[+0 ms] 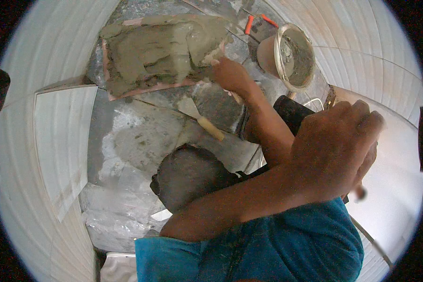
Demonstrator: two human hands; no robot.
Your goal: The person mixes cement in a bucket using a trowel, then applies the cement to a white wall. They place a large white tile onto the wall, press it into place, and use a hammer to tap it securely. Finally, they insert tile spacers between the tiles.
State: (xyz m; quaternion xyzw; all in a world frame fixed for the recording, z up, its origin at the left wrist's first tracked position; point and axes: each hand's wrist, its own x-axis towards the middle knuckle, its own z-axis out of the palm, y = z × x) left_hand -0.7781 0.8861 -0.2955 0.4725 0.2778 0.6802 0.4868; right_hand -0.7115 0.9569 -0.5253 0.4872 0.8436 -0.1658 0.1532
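Observation:
A rectangular tile (109, 97) with pinkish edges lies at the far side, its face spread with wet grey-green mortar (145, 51). My right hand (231, 77) is at its near right corner, fingers closed. A pale, handle-like end shows beneath this palm; the rest of that tool is hidden. My left arm crosses in front, and my left hand (338, 145) is raised at the right with curled fingers. A brown rounded end shows below it, but I cannot make out what it holds. A scraper (209, 128) with a wooden handle lies on the floor near the tile.
A bucket (268, 56) with grey mortar inside stands at the far right. Beside it lies a tool with orange handles (249, 24). A white panel (63, 145) leans on the left wall, near clear plastic sheeting (120, 207). My dark-clothed knee (195, 174) is in the middle.

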